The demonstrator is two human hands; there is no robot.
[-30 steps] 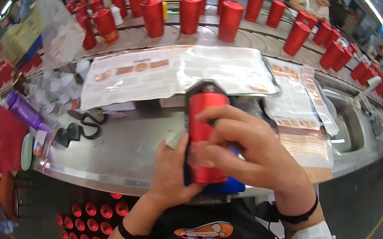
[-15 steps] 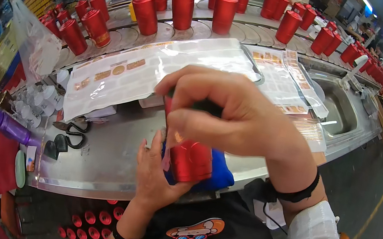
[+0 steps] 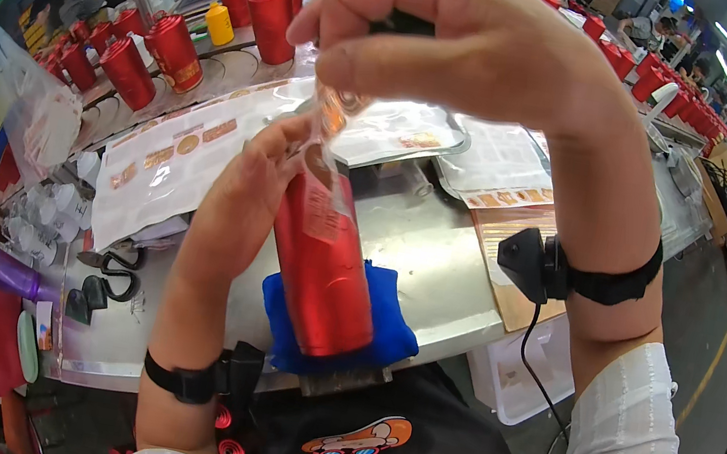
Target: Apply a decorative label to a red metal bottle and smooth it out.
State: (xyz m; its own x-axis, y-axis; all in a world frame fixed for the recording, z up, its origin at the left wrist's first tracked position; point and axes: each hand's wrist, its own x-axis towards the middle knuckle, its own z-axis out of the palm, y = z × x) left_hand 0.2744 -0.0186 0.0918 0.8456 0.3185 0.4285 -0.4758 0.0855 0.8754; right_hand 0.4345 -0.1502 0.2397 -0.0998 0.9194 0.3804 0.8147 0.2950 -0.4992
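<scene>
A shiny red metal canister (image 3: 324,288) rests tilted on a folded blue cloth (image 3: 399,329) at the bench's front edge, its lower end toward me. My left hand (image 3: 239,197) is closed about the canister's far upper end; its thumb is mostly hidden. Above that end, my right hand (image 3: 433,41) pinches a strip of clear film (image 3: 322,186) bearing gold and brown printed marks. The film hangs down from the right fingertips, passes my left fingertips and overlaps the canister's upper side. Motion slightly blurs the right fingers.
Large clear decal sheets (image 3: 173,157) lie across the steel bench. Scissors (image 3: 121,268) and a purple bottle (image 3: 8,271) are at left, near a clear plastic bag (image 3: 35,119). More red canisters (image 3: 272,24) stand on the conveyor behind. A white bin (image 3: 518,368) sits at lower right.
My right hand has risen, and the film strip now shows stretched below it. My left hand has moved up and left to the canister's far end, leaving more of the canister in sight.
</scene>
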